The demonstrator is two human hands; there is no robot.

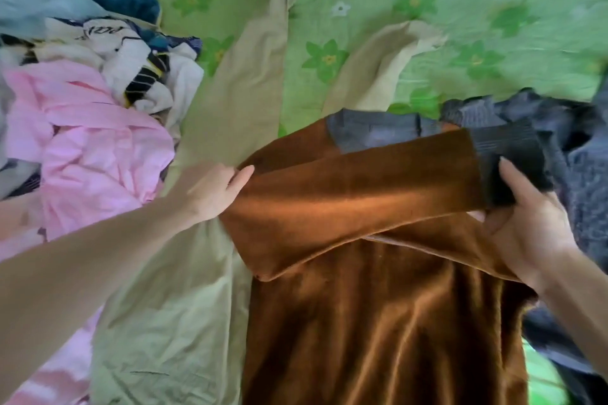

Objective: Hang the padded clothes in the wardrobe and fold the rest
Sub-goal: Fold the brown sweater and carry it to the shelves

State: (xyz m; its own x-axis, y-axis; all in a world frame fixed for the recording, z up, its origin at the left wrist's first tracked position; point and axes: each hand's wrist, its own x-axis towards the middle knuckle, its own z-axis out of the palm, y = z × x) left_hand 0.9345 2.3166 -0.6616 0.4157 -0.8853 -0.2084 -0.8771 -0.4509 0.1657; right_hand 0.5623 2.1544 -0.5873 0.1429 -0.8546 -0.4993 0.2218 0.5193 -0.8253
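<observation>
Brown velvety top (378, 322) is lying spread on the green floral bedsheet (460, 26), partly over a khaki garment (184, 289). Its sleeve (355, 181) is folding across the chest. Right hand (526, 223) is gripping the sleeve's dark ribbed cuff (506, 158), thumb on top, fingers curled under. Left hand (214, 191) is pinching the top's left edge at the sleeve fold, thumb over the fabric; other fingers are mostly hidden. Pink garment (98, 148) and mixed clothes pile (115, 52) are sitting left of the top. Dark grey garment (575, 158) is bunching just right of it, touching the cuff.
</observation>
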